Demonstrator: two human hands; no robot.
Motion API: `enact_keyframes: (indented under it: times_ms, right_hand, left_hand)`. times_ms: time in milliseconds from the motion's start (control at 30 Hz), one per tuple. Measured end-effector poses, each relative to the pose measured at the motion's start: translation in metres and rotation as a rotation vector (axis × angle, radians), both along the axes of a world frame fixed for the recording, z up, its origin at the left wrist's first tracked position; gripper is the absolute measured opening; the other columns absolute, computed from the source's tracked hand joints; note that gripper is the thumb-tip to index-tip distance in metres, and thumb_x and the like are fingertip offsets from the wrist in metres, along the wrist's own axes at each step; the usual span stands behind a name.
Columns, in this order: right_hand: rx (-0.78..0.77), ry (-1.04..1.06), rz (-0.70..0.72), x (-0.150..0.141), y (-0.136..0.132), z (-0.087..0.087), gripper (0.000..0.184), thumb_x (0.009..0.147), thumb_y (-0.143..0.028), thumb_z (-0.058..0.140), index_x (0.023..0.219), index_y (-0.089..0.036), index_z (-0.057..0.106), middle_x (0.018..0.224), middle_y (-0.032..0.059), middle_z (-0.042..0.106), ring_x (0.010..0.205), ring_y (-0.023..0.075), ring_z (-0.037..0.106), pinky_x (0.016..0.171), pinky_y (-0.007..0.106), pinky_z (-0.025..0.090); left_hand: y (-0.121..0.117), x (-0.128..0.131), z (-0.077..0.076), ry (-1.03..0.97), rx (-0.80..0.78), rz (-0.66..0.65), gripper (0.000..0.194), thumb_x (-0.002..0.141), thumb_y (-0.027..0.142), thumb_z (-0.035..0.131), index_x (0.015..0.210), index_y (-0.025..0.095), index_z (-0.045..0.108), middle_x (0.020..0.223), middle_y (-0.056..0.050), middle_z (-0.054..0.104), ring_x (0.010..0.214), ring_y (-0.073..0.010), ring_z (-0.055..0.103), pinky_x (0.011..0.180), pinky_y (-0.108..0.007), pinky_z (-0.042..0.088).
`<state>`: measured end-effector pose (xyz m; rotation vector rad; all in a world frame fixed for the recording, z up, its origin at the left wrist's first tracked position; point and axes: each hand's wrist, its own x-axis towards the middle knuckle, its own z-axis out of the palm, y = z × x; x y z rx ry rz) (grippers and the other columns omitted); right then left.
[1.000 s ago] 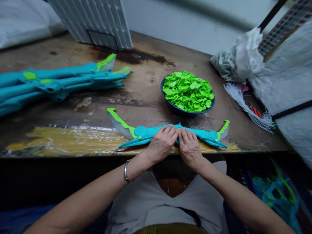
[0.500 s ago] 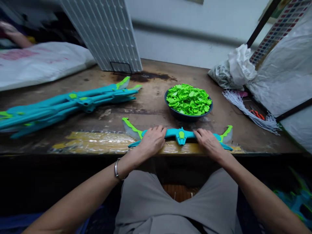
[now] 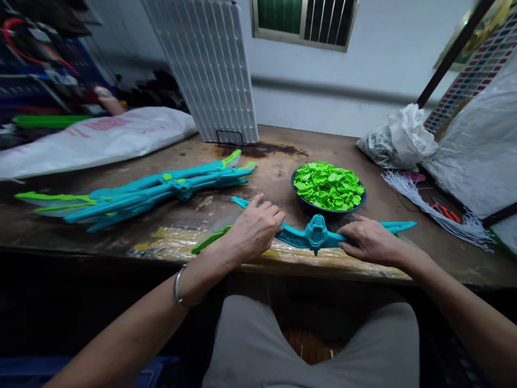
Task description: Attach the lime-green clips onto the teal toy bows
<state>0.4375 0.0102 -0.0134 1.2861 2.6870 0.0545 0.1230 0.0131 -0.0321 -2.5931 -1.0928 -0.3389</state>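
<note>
A teal toy bow (image 3: 317, 235) with green-edged limbs lies across the table's front edge, the hexagonal socket at its middle facing up. My left hand (image 3: 257, 229), with a metal bracelet on the wrist, grips it left of the middle. Closed around the right side is my right hand (image 3: 368, 241). Parts of both limbs are hidden behind my hands. Just beyond my right hand stands a dark bowl (image 3: 297, 196) heaped with bright green plastic pieces (image 3: 329, 186). Several similar toy bows (image 3: 161, 188) lie stacked to the left.
A white sack (image 3: 133, 129) lies at the back left beside a ribbed grey panel (image 3: 214, 70). To the right are a bundle of white cords (image 3: 436, 207), red-handled cutters (image 3: 446, 213) and a tied white bag (image 3: 407, 134). Another person's hand (image 3: 109, 101) shows far left.
Both hands have turned the toy bow over: the green centre piece faced up before, the hollow socket now. The view has tilted upward, bringing a window in.
</note>
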Motion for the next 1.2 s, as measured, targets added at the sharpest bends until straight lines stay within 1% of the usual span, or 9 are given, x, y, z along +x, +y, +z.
enact_keyframes:
  times_ms: [167,333,467,700,833,933,1000,1067,1200]
  right_hand:
    - [-0.250,0.043,-0.076,-0.001,0.028,-0.026,0.036,0.092,-0.049,0.073,0.107,-0.016,0.077,0.089,0.0084,0.074,0.082,0.0250,0.067,0.068,0.029,0.037]
    - [-0.431,0.208,-0.089,0.004,0.046,-0.052,0.036,0.093,-0.048,0.068,0.103,-0.015,0.076,0.092,0.0078,0.074,0.081,0.0242,0.068,0.071,0.030,0.043]
    - [-0.399,0.245,0.008,0.010,0.052,-0.067,0.037,0.094,-0.049,0.066,0.103,-0.015,0.076,0.100,0.0111,0.072,0.089,0.0258,0.068,0.079,0.033,0.048]
    - [-0.185,0.249,0.056,0.021,0.043,-0.091,0.032,0.099,-0.042,0.065,0.114,-0.014,0.073,0.103,0.0136,0.071,0.096,0.0297,0.067,0.085,0.041,0.052]
    - [0.050,0.236,0.179,0.015,0.032,-0.085,0.027,0.096,-0.035,0.068,0.116,-0.017,0.072,0.112,0.0147,0.069,0.100,0.0324,0.067,0.084,0.045,0.054]
    - [0.060,0.438,0.247,0.003,0.034,-0.066,0.020,0.105,-0.030,0.055,0.108,-0.017,0.071,0.102,0.0091,0.071,0.087,0.0225,0.070,0.075,0.033,0.054]
    - [0.122,0.595,0.199,-0.007,0.047,-0.053,0.021,0.106,-0.028,0.052,0.102,-0.018,0.071,0.090,0.0051,0.071,0.076,0.0178,0.069,0.068,0.029,0.051]
    - [0.259,0.693,0.116,-0.016,0.068,-0.044,0.020,0.103,-0.027,0.055,0.097,-0.019,0.071,0.086,0.0047,0.071,0.075,0.0185,0.068,0.068,0.030,0.050]
    - [0.382,0.719,0.002,-0.032,0.113,-0.044,0.017,0.095,-0.025,0.059,0.091,-0.019,0.074,0.087,0.0065,0.070,0.076,0.0210,0.067,0.069,0.032,0.048]
  left_hand:
    - [0.007,-0.005,-0.038,-0.045,-0.107,0.054,0.002,0.099,0.016,0.065,0.099,0.013,0.064,0.102,-0.011,0.066,0.103,-0.0295,0.064,0.111,-0.057,0.043]
    - [0.005,-0.021,-0.081,-0.234,-0.050,0.125,0.025,0.098,0.020,0.068,0.121,0.011,0.062,0.133,-0.018,0.060,0.124,-0.0345,0.057,0.111,-0.056,0.045]
    - [0.001,-0.043,-0.099,-0.376,-0.005,0.214,0.043,0.099,0.026,0.067,0.136,0.009,0.053,0.140,-0.021,0.056,0.130,-0.0375,0.052,0.110,-0.056,0.048]
    - [-0.017,-0.069,-0.111,-0.532,-0.223,0.285,0.033,0.101,0.019,0.057,0.133,0.016,0.052,0.132,-0.014,0.060,0.122,-0.0305,0.059,0.105,-0.047,0.053]
    - [-0.015,-0.077,-0.123,-0.573,-0.226,0.295,0.034,0.100,0.017,0.054,0.134,0.016,0.052,0.130,-0.013,0.061,0.120,-0.0305,0.059,0.104,-0.047,0.053]
    - [-0.008,-0.082,-0.131,-0.571,-0.195,0.305,0.030,0.101,0.019,0.051,0.131,0.016,0.053,0.126,-0.013,0.063,0.117,-0.0319,0.061,0.101,-0.050,0.054]
    - [-0.005,-0.082,-0.131,-0.560,-0.181,0.298,0.028,0.102,0.020,0.049,0.129,0.016,0.054,0.123,-0.013,0.063,0.115,-0.0323,0.061,0.099,-0.051,0.055]
    - [-0.005,-0.075,-0.128,-0.558,-0.131,0.291,0.028,0.103,0.020,0.049,0.130,0.015,0.055,0.125,-0.013,0.063,0.115,-0.0330,0.061,0.099,-0.052,0.054]
    - [-0.014,-0.046,-0.119,-0.610,0.070,0.232,0.025,0.105,0.014,0.047,0.129,0.014,0.056,0.132,-0.016,0.060,0.124,-0.0338,0.055,0.106,-0.054,0.048]
